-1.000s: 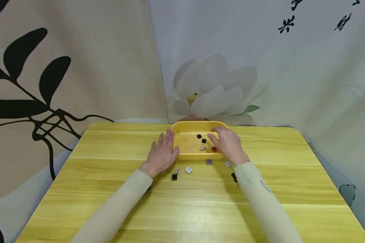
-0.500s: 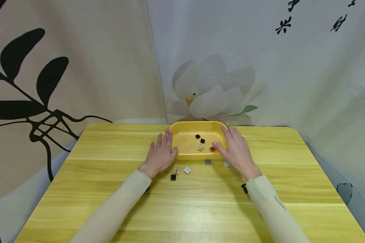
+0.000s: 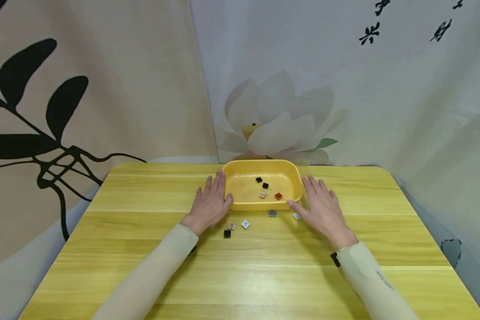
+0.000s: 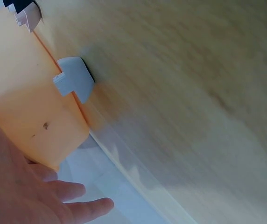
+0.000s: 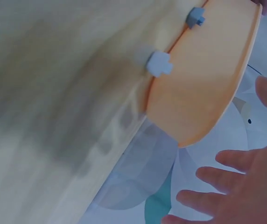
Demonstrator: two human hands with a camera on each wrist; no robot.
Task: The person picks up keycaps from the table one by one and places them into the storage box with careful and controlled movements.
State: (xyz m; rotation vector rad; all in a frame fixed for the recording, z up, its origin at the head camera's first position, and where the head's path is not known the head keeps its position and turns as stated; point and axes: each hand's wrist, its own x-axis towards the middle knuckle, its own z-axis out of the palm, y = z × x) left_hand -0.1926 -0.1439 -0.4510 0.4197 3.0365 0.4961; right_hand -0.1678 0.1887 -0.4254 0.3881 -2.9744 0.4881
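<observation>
A yellow tray (image 3: 248,206) stands at the table's back edge, holding two black keycaps (image 3: 266,186), a pale one (image 3: 262,195) and a red one (image 3: 278,196). The left hand (image 3: 209,205) lies with straight fingers against the tray's left side; its fingers (image 4: 84,210) show in the left wrist view. At the tray's right side the right hand (image 3: 324,213) is spread, thumb by the near right corner, holding nothing. In the right wrist view that hand (image 5: 245,186) has its fingers apart beside the tray (image 5: 203,79).
On the table (image 3: 248,280), in front of the tray, lie a grey keycap (image 3: 272,214), white ones (image 3: 246,224) (image 3: 297,216), a beige one (image 3: 232,226) and a black one (image 3: 227,234). A printed curtain (image 3: 144,80) hangs behind the table.
The right hand has moved from above the tray's right part out to its right side, and its fingers have spread. The left hand stays at the tray's left side.
</observation>
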